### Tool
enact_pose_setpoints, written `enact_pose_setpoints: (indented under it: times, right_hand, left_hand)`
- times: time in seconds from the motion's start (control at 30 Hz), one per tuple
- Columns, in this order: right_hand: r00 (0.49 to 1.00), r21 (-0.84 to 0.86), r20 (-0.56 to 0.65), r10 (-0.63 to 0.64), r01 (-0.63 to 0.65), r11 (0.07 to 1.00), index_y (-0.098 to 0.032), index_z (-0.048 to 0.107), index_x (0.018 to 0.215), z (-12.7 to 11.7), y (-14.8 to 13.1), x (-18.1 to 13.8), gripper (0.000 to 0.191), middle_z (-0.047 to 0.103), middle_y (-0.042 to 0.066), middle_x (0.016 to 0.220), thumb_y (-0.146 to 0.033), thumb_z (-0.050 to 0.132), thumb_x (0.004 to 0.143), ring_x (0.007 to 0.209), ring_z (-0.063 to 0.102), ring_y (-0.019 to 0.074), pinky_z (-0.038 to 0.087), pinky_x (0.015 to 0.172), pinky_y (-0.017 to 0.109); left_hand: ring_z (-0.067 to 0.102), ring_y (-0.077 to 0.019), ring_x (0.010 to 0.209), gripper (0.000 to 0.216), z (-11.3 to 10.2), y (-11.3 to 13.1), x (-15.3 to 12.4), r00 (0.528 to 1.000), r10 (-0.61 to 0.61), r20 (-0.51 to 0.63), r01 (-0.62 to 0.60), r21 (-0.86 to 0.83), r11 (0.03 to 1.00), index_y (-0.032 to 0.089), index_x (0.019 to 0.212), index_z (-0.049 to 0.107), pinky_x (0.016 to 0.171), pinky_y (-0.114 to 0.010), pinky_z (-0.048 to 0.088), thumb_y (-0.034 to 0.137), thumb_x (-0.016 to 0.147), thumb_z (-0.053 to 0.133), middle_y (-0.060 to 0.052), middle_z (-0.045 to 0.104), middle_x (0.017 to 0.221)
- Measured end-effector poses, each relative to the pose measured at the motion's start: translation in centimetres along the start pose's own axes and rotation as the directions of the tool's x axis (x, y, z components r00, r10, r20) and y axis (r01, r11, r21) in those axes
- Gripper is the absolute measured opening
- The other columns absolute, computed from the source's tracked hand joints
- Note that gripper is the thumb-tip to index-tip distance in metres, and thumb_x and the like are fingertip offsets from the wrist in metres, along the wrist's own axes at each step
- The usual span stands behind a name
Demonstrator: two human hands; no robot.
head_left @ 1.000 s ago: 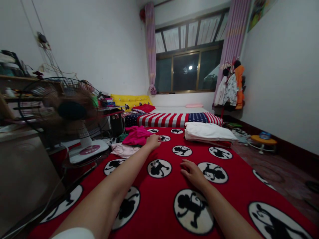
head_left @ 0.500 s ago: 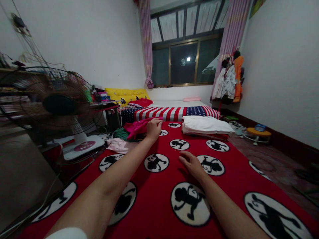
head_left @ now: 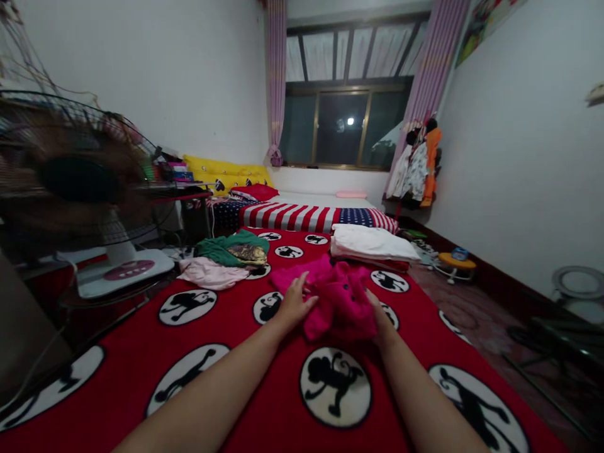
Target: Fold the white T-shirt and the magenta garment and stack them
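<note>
A crumpled magenta garment with dark buttons (head_left: 342, 308) lies on the red bed cover in front of me. My left hand (head_left: 295, 303) is at its left side, thumb and fingers apart, touching the cloth. At the right edge, my right hand (head_left: 380, 318) has hold of the garment, its fingertips partly hidden by the fabric. Further left lie a green garment (head_left: 219, 250) with a gold-and-dark patterned piece (head_left: 248, 254) and a pale pink garment (head_left: 212, 273). Behind the magenta cloth sits a folded white stack (head_left: 370, 242).
The red cover (head_left: 264, 402) bears round monkey prints. A fan (head_left: 80, 179) stands at the left on a rack. Beyond is another bed with a striped blanket (head_left: 292, 218). On the floor at the right are a small orange-topped stool (head_left: 457, 261) and a dark metal frame (head_left: 566, 352).
The magenta garment has come from the left pile to the middle of the cover with my left hand. My right hand now grips its right edge. The view has shifted right.
</note>
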State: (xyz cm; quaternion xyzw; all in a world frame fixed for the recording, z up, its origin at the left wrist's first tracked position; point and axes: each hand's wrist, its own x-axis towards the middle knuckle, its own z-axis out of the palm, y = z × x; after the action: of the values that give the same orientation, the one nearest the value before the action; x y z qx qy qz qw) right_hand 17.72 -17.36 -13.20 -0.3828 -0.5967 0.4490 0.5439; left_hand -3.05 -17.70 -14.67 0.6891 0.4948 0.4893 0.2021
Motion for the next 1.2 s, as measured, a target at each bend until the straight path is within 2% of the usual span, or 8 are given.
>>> enact_pose_setpoints:
  times: [0.1,0.3,0.43,0.6,0.83,0.97,1.1,1.2]
  right_hand:
    - [0.997,0.097,0.044,0.064,-0.068,0.993,-0.022,0.062,0.113,0.2,0.2,-0.1,0.053,0.068,0.007,0.112,-0.052,0.069,0.07,0.102,0.063,0.0279,0.053,0.084,0.039]
    - [0.993,0.119,0.096,0.065,-0.076,0.99,-0.019,0.069,0.101,0.1,-0.4,-0.2,0.051,0.071,0.008,0.108,-0.044,0.079,0.058,0.1,0.064,0.0267,0.05,0.086,0.037]
    - [0.984,0.099,-0.176,0.034,-0.017,0.995,-0.016,0.069,0.086,-0.4,-0.5,-0.1,0.041,0.073,0.005,0.085,-0.041,0.079,0.057,0.079,0.065,0.0217,0.05,0.073,0.033]
    - [0.856,0.081,-0.501,-0.128,0.193,0.978,-0.016,0.066,0.083,-0.2,-1.6,-0.2,0.035,0.067,0.0,0.074,-0.04,0.077,0.061,0.067,0.058,0.0139,0.046,0.064,0.026]
    - [0.868,0.094,-0.49,-0.086,0.15,0.984,-0.015,0.066,0.08,-0.7,-2.4,-0.2,0.035,0.066,0.001,0.073,-0.038,0.079,0.057,0.064,0.058,0.0139,0.046,0.061,0.026]
    - [0.902,0.184,-0.431,0.007,0.08,0.98,-0.025,0.049,0.121,-1.5,-1.5,0.6,0.075,0.063,0.01,0.117,-0.038,0.08,0.054,0.088,0.065,0.0199,0.05,0.069,0.03]
    - [0.897,0.021,-0.392,-0.202,0.229,0.973,-0.032,0.028,0.138,-0.1,-1.7,0.1,0.084,0.029,0.014,0.151,-0.042,0.072,0.067,0.123,0.051,0.0232,0.044,0.094,0.039]
    - [0.895,-0.329,-0.223,-0.387,0.304,0.894,-0.026,0.045,0.128,2.1,-2.5,-1.2,0.06,0.051,0.011,0.134,-0.042,0.067,0.075,0.115,0.055,0.0238,0.042,0.096,0.04]
  left_hand:
    - [0.063,-0.0148,0.076,0.07,0.0,-0.9,0.4,0.997,-0.077,0.001,0.077,-0.057,0.995,0.021,0.138,0.044,0.07,-0.03,0.053,0.025,0.072,0.07,-0.013,0.057,0.122]
    - [0.063,-0.0182,0.073,0.017,-0.3,-0.4,0.5,0.996,0.087,0.032,-0.082,-0.142,0.987,0.014,0.082,0.071,0.067,-0.025,0.05,0.016,0.066,0.068,-0.004,0.07,0.078]
    - [0.061,-0.0166,0.074,0.019,-2.9,-0.9,2.0,0.968,0.019,-0.252,-0.063,-0.165,0.984,0.013,0.089,0.069,0.068,-0.025,0.047,0.018,0.073,0.059,-0.005,0.069,0.082]
    - [0.056,-0.0158,0.075,0.012,-5.7,-1.0,2.9,0.851,0.009,-0.524,-0.142,-0.214,0.967,0.016,0.079,0.064,0.067,-0.023,0.043,0.025,0.071,0.061,-0.002,0.064,0.08]
    - [0.057,-0.0146,0.068,0.025,-4.8,-0.5,2.5,0.936,-0.268,-0.228,0.031,-0.705,0.709,0.016,0.075,0.059,0.062,-0.021,0.041,0.028,0.06,0.075,0.003,0.062,0.068]
    - [0.058,-0.0146,0.059,0.03,-4.0,0.1,2.8,0.927,-0.364,-0.089,0.141,-0.817,0.56,0.015,0.074,0.058,0.056,-0.023,0.044,0.032,0.058,0.076,0.003,0.06,0.061]
    - [0.061,-0.0134,0.061,0.025,-3.7,1.2,2.5,0.913,-0.405,-0.042,0.162,-0.875,0.456,0.016,0.078,0.055,0.062,-0.026,0.051,0.029,0.064,0.071,0.002,0.063,0.067]
    - [0.066,-0.0145,0.073,0.026,-3.5,2.3,2.1,0.924,-0.381,0.036,0.186,-0.912,0.365,0.015,0.084,0.056,0.073,-0.029,0.054,0.022,0.065,0.072,-0.002,0.067,0.079]
